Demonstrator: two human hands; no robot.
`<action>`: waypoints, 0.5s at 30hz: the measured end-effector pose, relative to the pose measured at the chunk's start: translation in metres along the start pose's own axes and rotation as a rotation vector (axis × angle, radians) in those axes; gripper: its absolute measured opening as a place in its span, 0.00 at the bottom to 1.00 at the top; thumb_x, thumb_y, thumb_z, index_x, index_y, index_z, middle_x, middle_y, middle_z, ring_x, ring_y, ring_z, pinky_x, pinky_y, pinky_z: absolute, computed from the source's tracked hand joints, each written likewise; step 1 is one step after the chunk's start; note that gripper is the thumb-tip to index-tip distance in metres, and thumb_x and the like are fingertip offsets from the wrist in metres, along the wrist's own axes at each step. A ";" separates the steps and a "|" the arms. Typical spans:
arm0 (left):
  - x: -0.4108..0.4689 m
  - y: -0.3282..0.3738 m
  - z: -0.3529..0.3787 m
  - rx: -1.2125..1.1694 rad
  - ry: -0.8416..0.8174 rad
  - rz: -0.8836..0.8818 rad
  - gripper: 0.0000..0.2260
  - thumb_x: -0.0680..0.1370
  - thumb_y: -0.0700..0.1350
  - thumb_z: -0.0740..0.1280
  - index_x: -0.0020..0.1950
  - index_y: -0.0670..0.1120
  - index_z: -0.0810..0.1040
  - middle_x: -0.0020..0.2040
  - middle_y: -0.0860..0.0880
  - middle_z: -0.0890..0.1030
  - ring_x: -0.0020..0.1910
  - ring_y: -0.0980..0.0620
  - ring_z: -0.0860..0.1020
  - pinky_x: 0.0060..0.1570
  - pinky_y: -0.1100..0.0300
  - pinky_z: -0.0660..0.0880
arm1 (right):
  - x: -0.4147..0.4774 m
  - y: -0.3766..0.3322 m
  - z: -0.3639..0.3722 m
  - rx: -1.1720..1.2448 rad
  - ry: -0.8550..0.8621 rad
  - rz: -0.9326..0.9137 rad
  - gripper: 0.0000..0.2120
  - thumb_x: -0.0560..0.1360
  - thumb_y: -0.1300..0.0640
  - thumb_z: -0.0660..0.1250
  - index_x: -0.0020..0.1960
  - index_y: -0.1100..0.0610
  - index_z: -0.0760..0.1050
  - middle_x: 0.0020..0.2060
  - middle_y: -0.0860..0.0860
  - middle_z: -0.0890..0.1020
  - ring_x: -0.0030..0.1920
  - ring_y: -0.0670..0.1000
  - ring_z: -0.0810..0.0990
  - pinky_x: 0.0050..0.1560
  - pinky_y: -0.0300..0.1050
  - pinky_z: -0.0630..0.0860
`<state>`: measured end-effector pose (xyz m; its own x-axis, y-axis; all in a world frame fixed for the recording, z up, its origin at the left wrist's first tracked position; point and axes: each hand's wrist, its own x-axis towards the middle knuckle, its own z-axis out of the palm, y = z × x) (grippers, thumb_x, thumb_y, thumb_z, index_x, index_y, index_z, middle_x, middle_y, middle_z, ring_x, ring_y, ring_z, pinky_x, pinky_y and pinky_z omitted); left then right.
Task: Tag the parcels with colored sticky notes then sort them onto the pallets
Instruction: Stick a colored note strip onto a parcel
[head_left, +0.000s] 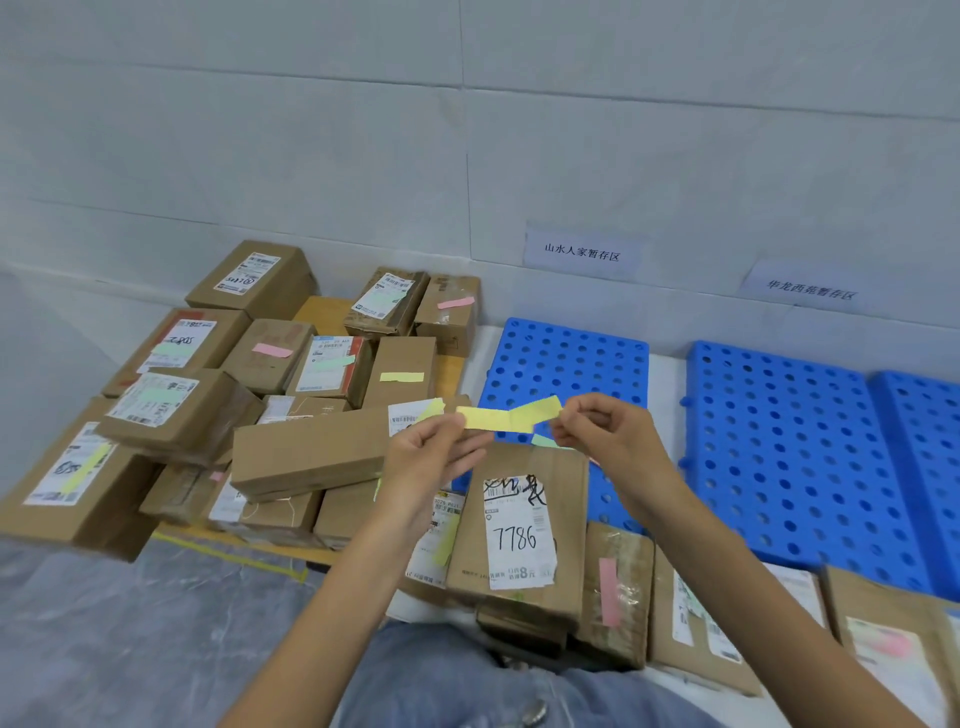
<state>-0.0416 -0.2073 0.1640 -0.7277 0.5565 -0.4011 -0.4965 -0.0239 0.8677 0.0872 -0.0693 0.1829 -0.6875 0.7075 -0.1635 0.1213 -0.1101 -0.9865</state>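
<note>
My left hand (431, 457) pinches the left end of a yellow sticky note strip (506, 417), and my right hand (605, 428) pinches its right end. The strip hangs in the air between them, bent in the middle. Just below stands a brown parcel (519, 525) with a white label marked 7786; a green note edge peeks out at its top. Two blue perforated pallets (566, 364) (789, 452) lie on the floor to the right, with no parcels on their visible tops.
A heap of cardboard parcels (249, 405) with pink, green and yellow notes fills the left. More parcels (696, 618) lie at my right knee. Two paper signs (582, 253) hang on the grey wall. My jeans-clad lap is at the bottom.
</note>
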 end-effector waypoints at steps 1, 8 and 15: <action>0.004 -0.006 -0.009 -0.051 0.032 -0.031 0.08 0.79 0.38 0.64 0.55 0.36 0.78 0.47 0.39 0.84 0.46 0.46 0.84 0.44 0.60 0.81 | 0.001 0.007 -0.001 0.041 0.038 0.022 0.06 0.76 0.66 0.66 0.40 0.61 0.78 0.38 0.56 0.83 0.41 0.51 0.82 0.48 0.40 0.80; 0.008 -0.041 -0.045 -0.164 0.247 -0.067 0.07 0.83 0.40 0.58 0.53 0.37 0.73 0.48 0.37 0.82 0.41 0.49 0.84 0.39 0.61 0.82 | -0.013 0.058 0.011 -0.417 0.072 -0.347 0.03 0.75 0.65 0.66 0.43 0.60 0.75 0.41 0.49 0.82 0.45 0.43 0.81 0.49 0.33 0.75; 0.004 -0.046 -0.054 -0.115 0.247 -0.040 0.06 0.82 0.39 0.58 0.47 0.39 0.71 0.42 0.39 0.82 0.36 0.51 0.84 0.35 0.63 0.80 | -0.006 0.131 -0.002 -1.217 -0.472 -0.896 0.06 0.70 0.65 0.65 0.43 0.56 0.72 0.40 0.51 0.79 0.44 0.53 0.77 0.54 0.45 0.71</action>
<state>-0.0470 -0.2488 0.1072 -0.7927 0.3394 -0.5064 -0.5676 -0.1077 0.8162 0.1083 -0.0868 0.0542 -0.9720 -0.0645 0.2262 -0.1112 0.9734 -0.2003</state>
